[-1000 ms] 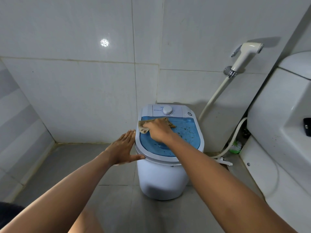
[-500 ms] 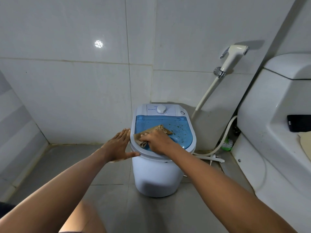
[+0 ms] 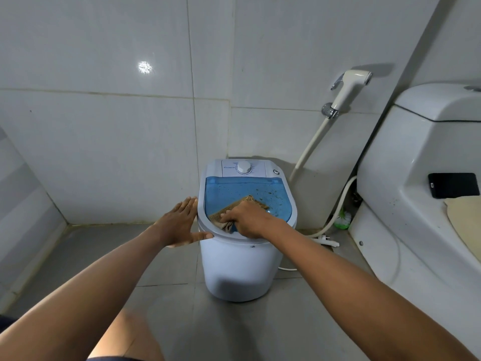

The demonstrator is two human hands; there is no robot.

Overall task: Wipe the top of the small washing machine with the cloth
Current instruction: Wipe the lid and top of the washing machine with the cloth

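Note:
The small white washing machine [image 3: 235, 267] stands on the floor against the tiled wall, with a blue see-through lid [image 3: 239, 188] speckled with dirt and a white dial at the back. My right hand [image 3: 248, 217] presses a brown cloth [image 3: 226, 213] onto the front left part of the lid, fingers curled over it. My left hand [image 3: 179, 222] lies flat against the machine's left side, fingers spread, thumb along the front rim.
A white toilet [image 3: 416, 194] fills the right side, with a black phone [image 3: 454, 185] on its ledge. A bidet sprayer [image 3: 348, 87] hangs on the wall; its hose [image 3: 335, 214] runs down beside the machine. Grey floor tiles [image 3: 99, 256] stretch to the left.
My right hand has dragged the cloth from the lid's back left toward its front edge. The left hand stays braced on the machine's side. The view has shifted to the right.

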